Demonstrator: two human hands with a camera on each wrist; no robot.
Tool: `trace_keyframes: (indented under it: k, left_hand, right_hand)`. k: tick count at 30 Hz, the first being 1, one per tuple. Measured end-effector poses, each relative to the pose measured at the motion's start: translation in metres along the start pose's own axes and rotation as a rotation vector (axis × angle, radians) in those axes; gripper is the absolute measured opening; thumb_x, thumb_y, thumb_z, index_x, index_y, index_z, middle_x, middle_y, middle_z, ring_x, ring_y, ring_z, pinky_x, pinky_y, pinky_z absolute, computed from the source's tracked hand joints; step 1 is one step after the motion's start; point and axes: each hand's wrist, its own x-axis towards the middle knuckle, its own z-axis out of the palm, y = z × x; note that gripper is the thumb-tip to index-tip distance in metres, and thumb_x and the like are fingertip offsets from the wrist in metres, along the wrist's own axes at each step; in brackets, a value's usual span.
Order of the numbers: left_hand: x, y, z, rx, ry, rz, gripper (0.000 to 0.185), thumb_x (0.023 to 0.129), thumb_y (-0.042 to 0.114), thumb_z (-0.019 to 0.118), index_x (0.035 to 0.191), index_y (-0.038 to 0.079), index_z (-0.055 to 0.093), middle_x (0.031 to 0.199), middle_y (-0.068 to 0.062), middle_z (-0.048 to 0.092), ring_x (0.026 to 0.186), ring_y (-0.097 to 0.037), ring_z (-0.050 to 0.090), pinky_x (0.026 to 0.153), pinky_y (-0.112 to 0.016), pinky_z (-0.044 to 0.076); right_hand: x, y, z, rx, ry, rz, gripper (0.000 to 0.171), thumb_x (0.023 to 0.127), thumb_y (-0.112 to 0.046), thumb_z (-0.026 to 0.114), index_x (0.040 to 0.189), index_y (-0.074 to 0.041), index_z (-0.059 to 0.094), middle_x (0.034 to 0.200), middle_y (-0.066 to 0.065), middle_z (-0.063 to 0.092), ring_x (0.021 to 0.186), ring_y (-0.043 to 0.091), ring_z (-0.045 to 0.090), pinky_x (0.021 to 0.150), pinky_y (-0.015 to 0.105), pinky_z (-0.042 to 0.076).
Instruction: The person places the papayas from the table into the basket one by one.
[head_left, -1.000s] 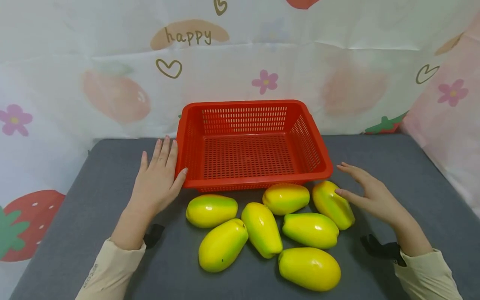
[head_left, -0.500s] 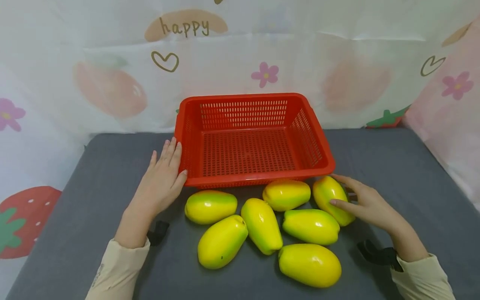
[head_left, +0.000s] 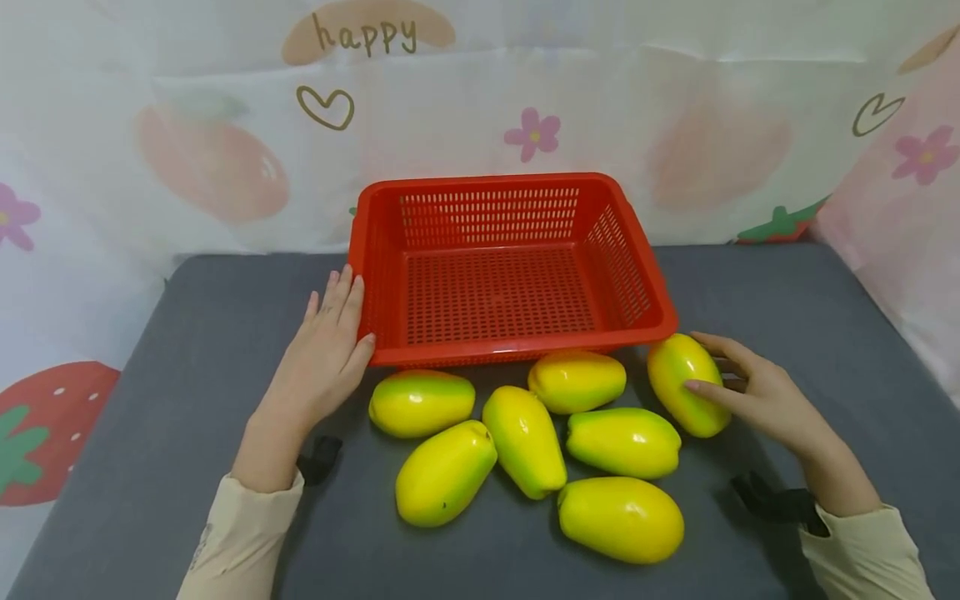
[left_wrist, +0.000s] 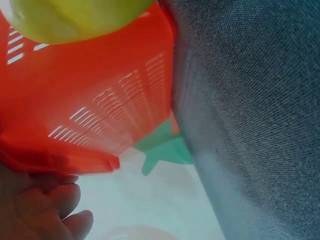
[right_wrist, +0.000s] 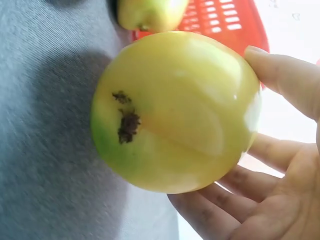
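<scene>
A yellow-green papaya [head_left: 688,385] is in my right hand [head_left: 772,408], at the right end of the group in the head view. My thumb presses its upper side and the fingers curl round the far side. The right wrist view shows this papaya [right_wrist: 175,110] close up, its dark stem end towards the camera. My left hand [head_left: 315,358] lies with straight fingers against the left side of the red plastic basket [head_left: 495,352]. In the left wrist view, the fingertips [left_wrist: 65,197] touch below the basket's rim [left_wrist: 75,162].
Several more papayas lie on the grey cloth in front of the basket, among them a front one [head_left: 621,521] and a left one [head_left: 422,404]. A printed curtain [head_left: 465,100] hangs behind the table [head_left: 780,308].
My right hand has come down onto the rightmost papaya, taken hold of it and shifted it slightly right, away from the others. The left hand stays by the basket. The head view has tilted down slightly.
</scene>
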Motion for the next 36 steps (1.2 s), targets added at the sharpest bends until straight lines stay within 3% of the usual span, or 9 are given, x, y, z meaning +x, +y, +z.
trace_keyframes:
  k: [3, 10, 16, 25, 36]
  left_hand:
    - [0.000, 0.001, -0.001, 0.002, -0.007, 0.000, 0.064, 0.099, 0.020, 0.039, 0.149, -0.008, 0.011, 0.157, -0.022, 0.004, 0.144, -0.034, 0.001, 0.115, -0.049, 0.001]
    - [-0.002, 0.002, -0.004, 0.026, -0.023, -0.006, 0.065, 0.099, 0.022, 0.040, 0.149, -0.008, 0.011, 0.157, -0.022, 0.004, 0.145, -0.033, 0.000, 0.115, -0.049, 0.001]
    - [-0.001, 0.004, -0.004, 0.020, -0.008, -0.001, 0.066, 0.099, 0.023, 0.040, 0.149, -0.007, 0.010, 0.157, -0.021, 0.004, 0.145, -0.032, -0.001, 0.115, -0.048, 0.000]
    - [0.001, 0.004, -0.003, -0.002, 0.018, -0.013, 0.064, 0.099, 0.022, 0.037, 0.149, -0.007, 0.011, 0.157, -0.020, 0.003, 0.145, -0.032, 0.000, 0.115, -0.048, 0.000]
    - [-0.001, 0.006, -0.002, 0.002, 0.009, -0.031, 0.064, 0.099, 0.022, 0.038, 0.150, -0.006, 0.010, 0.158, -0.020, 0.003, 0.145, -0.031, 0.000, 0.114, -0.050, 0.000]
  right_hand:
    - [-0.001, 0.001, -0.005, 0.014, 0.030, 0.010, 0.062, 0.092, -0.023, 0.064, 0.145, -0.006, 0.038, 0.136, 0.020, 0.046, 0.108, 0.027, 0.052, 0.075, 0.008, 0.043]
    - [-0.004, 0.001, -0.018, 0.064, 0.090, 0.028, 0.064, 0.092, -0.019, 0.063, 0.147, -0.006, 0.034, 0.136, 0.020, 0.043, 0.099, -0.006, 0.046, 0.074, 0.006, 0.042]
    - [-0.004, -0.002, -0.033, 0.066, 0.139, 0.049, 0.065, 0.093, -0.017, 0.063, 0.149, -0.009, 0.032, 0.132, 0.017, 0.044, 0.097, -0.008, 0.047, 0.071, 0.007, 0.044]
    - [0.006, -0.018, -0.044, 0.124, 0.207, 0.060, 0.063, 0.092, -0.015, 0.063, 0.149, -0.014, 0.035, 0.121, -0.015, 0.047, 0.099, -0.007, 0.049, 0.072, 0.006, 0.044]
    - [0.018, -0.030, -0.046, 0.148, 0.301, 0.017, 0.061, 0.090, -0.011, 0.065, 0.146, -0.013, 0.041, 0.120, -0.016, 0.051, 0.100, -0.002, 0.050, 0.075, 0.005, 0.043]
